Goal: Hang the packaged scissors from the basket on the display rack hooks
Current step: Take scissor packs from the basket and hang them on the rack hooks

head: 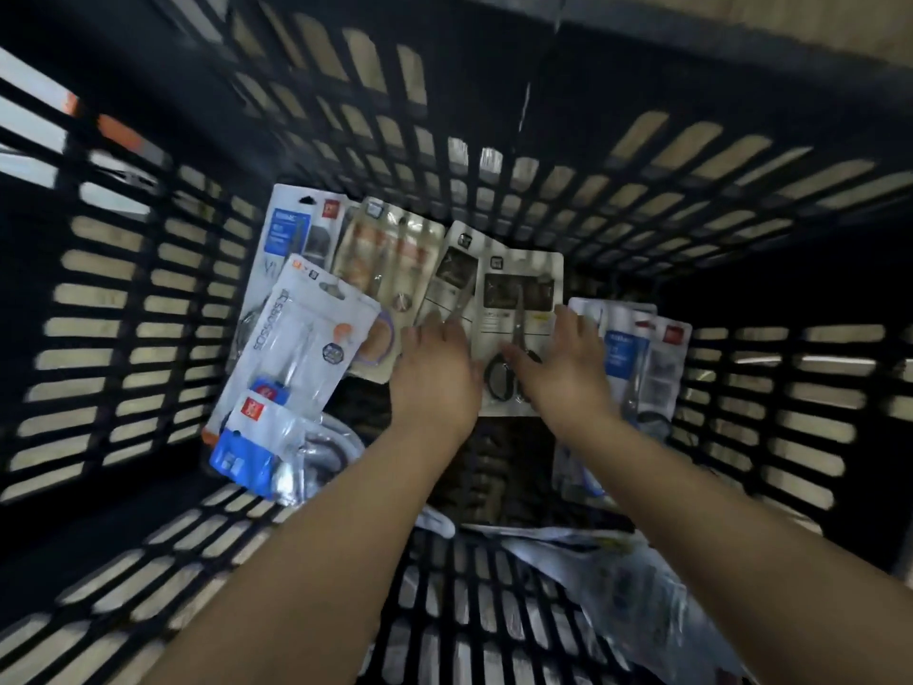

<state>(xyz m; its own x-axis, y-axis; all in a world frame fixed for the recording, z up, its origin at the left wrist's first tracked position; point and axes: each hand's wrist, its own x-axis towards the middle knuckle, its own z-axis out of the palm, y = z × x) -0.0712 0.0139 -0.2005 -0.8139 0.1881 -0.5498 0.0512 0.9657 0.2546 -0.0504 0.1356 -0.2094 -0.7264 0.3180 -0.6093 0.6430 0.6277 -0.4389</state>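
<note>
You're in a shop, black slotted basket (pixel 642 200) around your hands, carded retail scissors packs (pixel 518 309) under your fingers

One black slatted basket (pixel 642 200) holds about eight scissor packs (pixel 518 309), though overlap blurs the tally: four left of the grey central pair, two right of it. Two hands reach inside.

Scene dimly lit overall. Basket (pixel 642 200) interior held in deep shadow; pale light admitted through wall slots. Faint glare noted on plastic packages (pixel 296 348). Motion blur seen throughout, print mostly unreadable. Strong wide-angle bending observed at edges; corners darkened, right side nearly black.
</note>
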